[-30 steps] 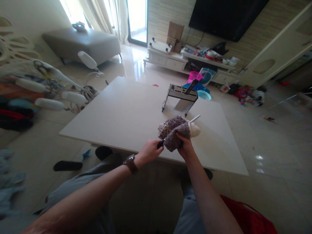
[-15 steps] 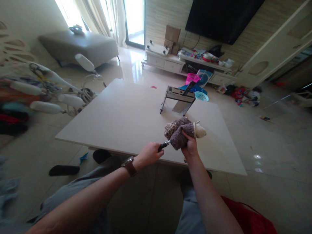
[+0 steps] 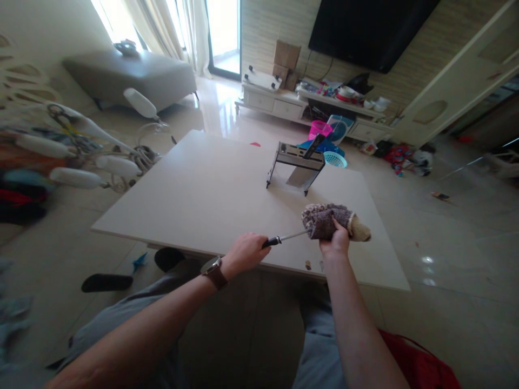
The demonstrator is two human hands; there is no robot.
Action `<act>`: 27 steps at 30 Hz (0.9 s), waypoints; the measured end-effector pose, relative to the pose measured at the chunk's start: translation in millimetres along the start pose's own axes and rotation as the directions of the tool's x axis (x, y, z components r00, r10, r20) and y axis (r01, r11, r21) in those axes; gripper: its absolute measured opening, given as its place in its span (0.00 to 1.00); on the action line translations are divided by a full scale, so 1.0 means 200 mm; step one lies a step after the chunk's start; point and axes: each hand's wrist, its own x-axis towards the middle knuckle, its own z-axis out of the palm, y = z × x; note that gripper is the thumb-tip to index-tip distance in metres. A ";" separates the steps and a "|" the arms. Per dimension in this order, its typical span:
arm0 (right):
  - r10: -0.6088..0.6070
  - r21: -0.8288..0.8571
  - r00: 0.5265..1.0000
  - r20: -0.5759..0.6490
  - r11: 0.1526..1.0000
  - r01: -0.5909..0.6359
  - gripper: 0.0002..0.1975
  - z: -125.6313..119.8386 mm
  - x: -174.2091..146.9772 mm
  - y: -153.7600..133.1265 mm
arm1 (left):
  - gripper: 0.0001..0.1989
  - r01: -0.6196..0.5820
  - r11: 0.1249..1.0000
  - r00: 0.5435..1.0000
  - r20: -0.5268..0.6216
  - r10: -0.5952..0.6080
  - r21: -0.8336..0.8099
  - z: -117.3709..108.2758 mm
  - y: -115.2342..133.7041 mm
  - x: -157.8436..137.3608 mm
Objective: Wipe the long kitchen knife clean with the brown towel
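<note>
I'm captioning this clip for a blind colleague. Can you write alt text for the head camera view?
Over a pale table, the left hand grips the dark handle of a slim metal rod while the right hand holds a fuzzy purple-brown cloth wrapped around its far end. A metal rack stands farther back.

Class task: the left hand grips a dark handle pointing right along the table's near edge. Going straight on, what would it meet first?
Likely the fuzzy brown cloth held by the right hand; the left hand holds the rod that runs into it.

Home living room: wall television, sofa, curtains.
</note>
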 end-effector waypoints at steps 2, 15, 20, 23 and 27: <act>-0.057 0.005 0.998 -0.036 0.998 0.058 0.14 -0.01 0.02 -0.04 | 0.15 0.016 1.000 1.000 -0.019 -0.016 0.010 -0.01 -0.01 0.00; 0.040 -0.034 0.999 0.035 0.999 -0.039 0.14 0.16 -0.13 -0.05 | 0.16 0.134 0.856 0.982 -0.051 -0.183 -0.499 0.01 -0.09 0.03; 0.182 -0.084 0.977 0.112 0.981 -0.173 0.13 0.22 -0.23 0.03 | 0.16 0.085 0.808 0.994 -0.009 -0.111 -0.583 0.02 -0.04 0.02; 0.277 -0.135 0.945 0.174 0.957 -0.256 0.14 0.23 -0.29 0.09 | 0.16 0.096 0.790 0.995 0.032 -0.096 -0.606 0.03 -0.02 0.01; 0.342 -0.188 0.917 0.205 0.933 -0.306 0.17 0.22 -0.33 0.17 | 0.14 0.111 0.761 0.994 0.077 -0.080 -0.640 0.04 -0.02 0.00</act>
